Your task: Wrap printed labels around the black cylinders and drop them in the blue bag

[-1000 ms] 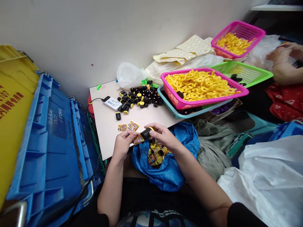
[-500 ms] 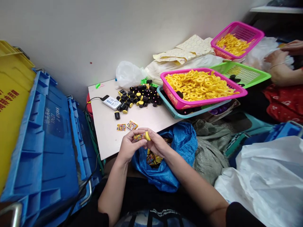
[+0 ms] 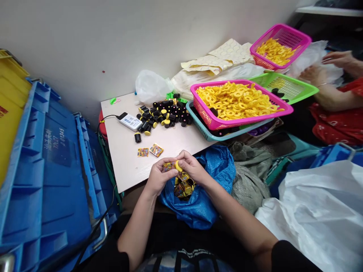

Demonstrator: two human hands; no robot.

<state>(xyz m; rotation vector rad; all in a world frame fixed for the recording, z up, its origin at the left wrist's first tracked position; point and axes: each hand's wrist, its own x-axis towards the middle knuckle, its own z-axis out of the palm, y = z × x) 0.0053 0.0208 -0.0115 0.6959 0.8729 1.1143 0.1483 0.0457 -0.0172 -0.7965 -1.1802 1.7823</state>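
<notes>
Above the front edge of the table, my left hand (image 3: 158,177) is closed around a small cylinder (image 3: 169,166) with a colourful printed wrapper. My right hand (image 3: 195,168) pinches its yellow end (image 3: 178,166) between thumb and fingers. Just below both hands, a blue woven sack (image 3: 195,211) gapes, with several printed yellow pieces (image 3: 184,187) inside. On the table (image 3: 124,166) lie two flat printed labels (image 3: 155,150). Behind these is a pile of black cylinders (image 3: 170,113), some with yellow ends, and one black cylinder (image 3: 137,137) stands apart.
A pink basket (image 3: 215,124) of yellow ring-shaped pieces rests on a teal basket (image 3: 202,132). Blue crates (image 3: 62,181) line the left. A white device (image 3: 129,121) with a cable lies on the table. At right, a co-worker's hands (image 3: 317,71) are near clear plastic.
My right fingers have closed over the cylinder's yellow end, covering more of it. The view has shifted slightly. The co-worker's hands have moved a little apart.
</notes>
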